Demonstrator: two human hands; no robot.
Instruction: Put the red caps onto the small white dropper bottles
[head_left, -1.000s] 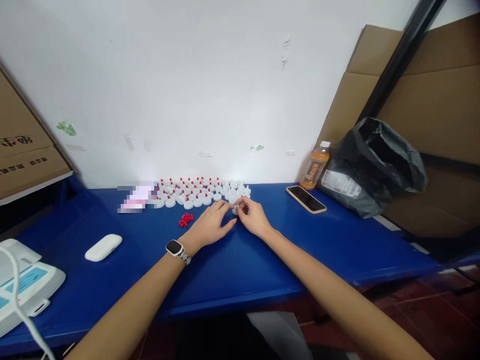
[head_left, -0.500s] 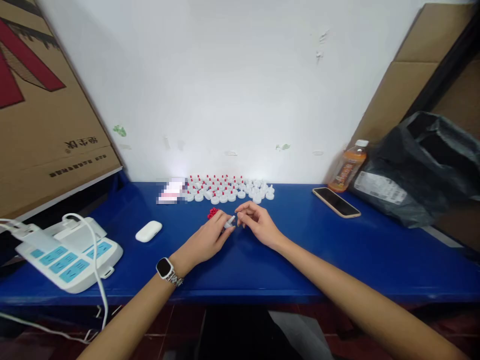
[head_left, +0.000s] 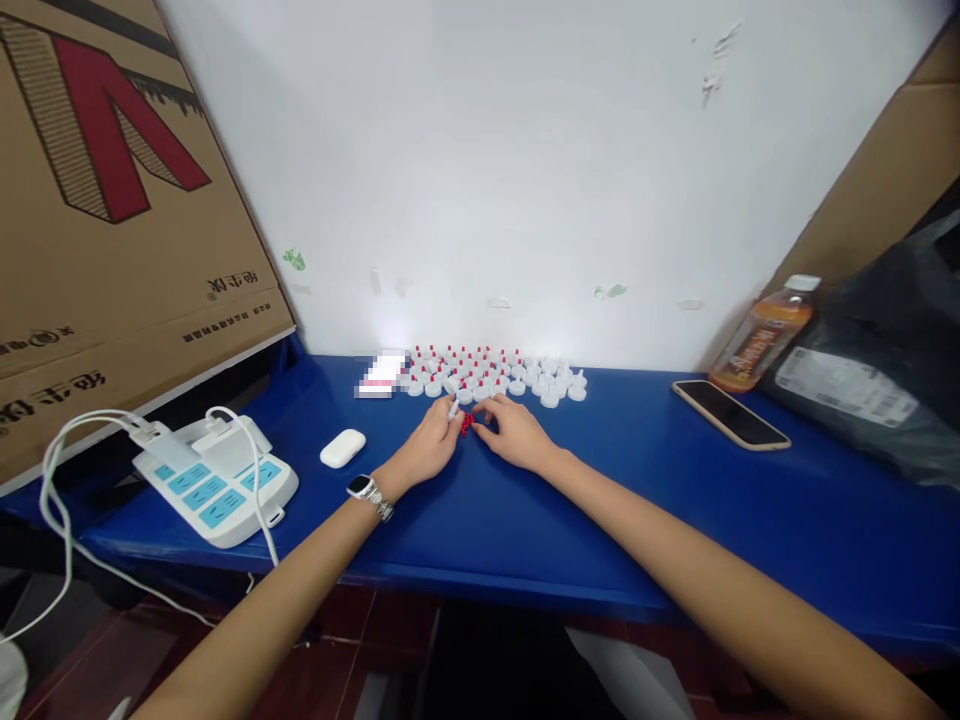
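Observation:
My left hand [head_left: 431,443] is closed around a white nozzle cap [head_left: 454,409], its narrow tip sticking up past the fingers. Beside it, a small heap of red tip caps [head_left: 467,425] lies on the blue table [head_left: 495,530]. My right hand [head_left: 519,435] reaches in from the other side, thumb and forefinger apart at the heap's edge. Whether its fingertips touch a red piece is hard to see. Behind both hands stand many white nozzle caps with red tips [head_left: 463,395], and to their right a group of plain white nozzle caps [head_left: 551,393].
On the left are a white earbud case [head_left: 343,448] and a power strip [head_left: 225,500] with white cables. A phone [head_left: 731,414], an orange drink bottle [head_left: 765,335] and a dark plastic bag [head_left: 892,350] occupy the right. A white wall [head_left: 487,180] closes off the back.
My right hand has moved from beside the left hand's nozzle cap to the red heap. The left hand keeps the cap and has shifted left of the heap. The view has turned left.

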